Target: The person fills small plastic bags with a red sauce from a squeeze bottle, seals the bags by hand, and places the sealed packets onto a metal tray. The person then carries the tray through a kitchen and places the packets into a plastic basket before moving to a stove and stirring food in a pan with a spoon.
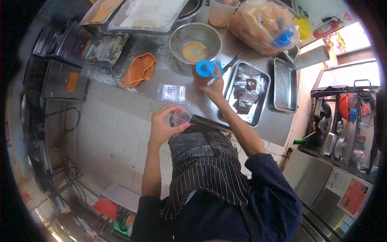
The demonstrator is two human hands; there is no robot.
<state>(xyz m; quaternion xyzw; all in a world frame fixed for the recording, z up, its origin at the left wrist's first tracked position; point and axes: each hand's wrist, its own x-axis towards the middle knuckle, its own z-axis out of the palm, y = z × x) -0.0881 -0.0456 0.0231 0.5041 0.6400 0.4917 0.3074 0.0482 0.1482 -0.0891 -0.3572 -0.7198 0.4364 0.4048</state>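
My left hand [161, 125] curls around a small clear plastic cup [182, 117] in front of the table's edge, above the striped apron [208, 163]. Farther forward, my right hand [214, 87] grips a container with a blue lid [205, 68]; what it contains is hard to make out. Just beyond that container is a steel mixing bowl [216, 39] with a pool of yellowish mixture [193, 51] at its bottom. Between the hands, a clear plastic packet [173, 92] lies flat on the steel table [145, 90].
Right of my right hand, a steel tray [262, 99] contains several plastic-wrapped dark pieces, beside another steel tray [285, 84]. An orange cloth [139, 69] lies to the left. Behind are a floury tray [148, 13], a plastic jug [222, 15] and a stuffed plastic bag [263, 27].
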